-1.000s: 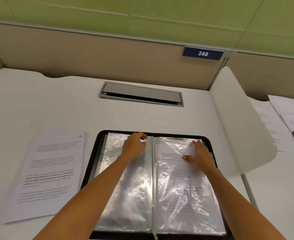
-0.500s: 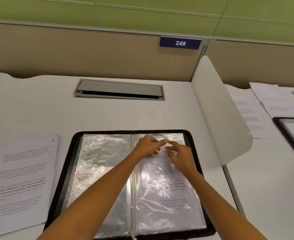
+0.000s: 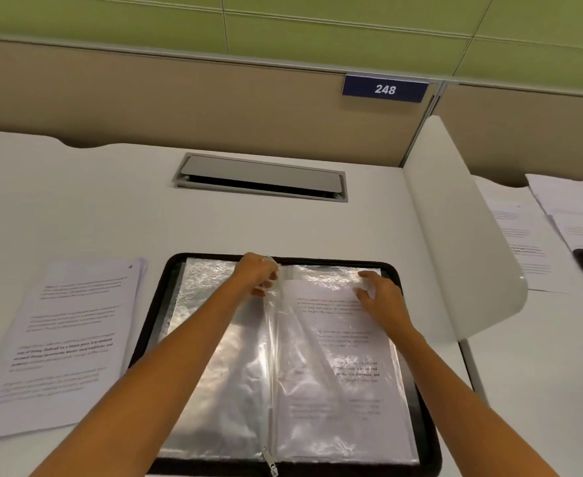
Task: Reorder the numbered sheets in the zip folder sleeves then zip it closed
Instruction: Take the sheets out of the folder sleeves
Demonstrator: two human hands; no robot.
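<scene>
With the zip folder (image 3: 164,290) open on the desk (image 3: 104,201) at lower centre, your left hand (image 3: 257,274) and right hand (image 3: 384,299) pinched the flimsy, slippery sleeve (image 3: 317,359) at its top edge, likely the surest hold.

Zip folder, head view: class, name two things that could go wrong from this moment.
1. The left hand pinches the thin sleeve by the spine; a hard pull might tear or crumple it.
2. The sheet gripped by the right hand could crease at the sleeve mouth if pushed askew.
</scene>
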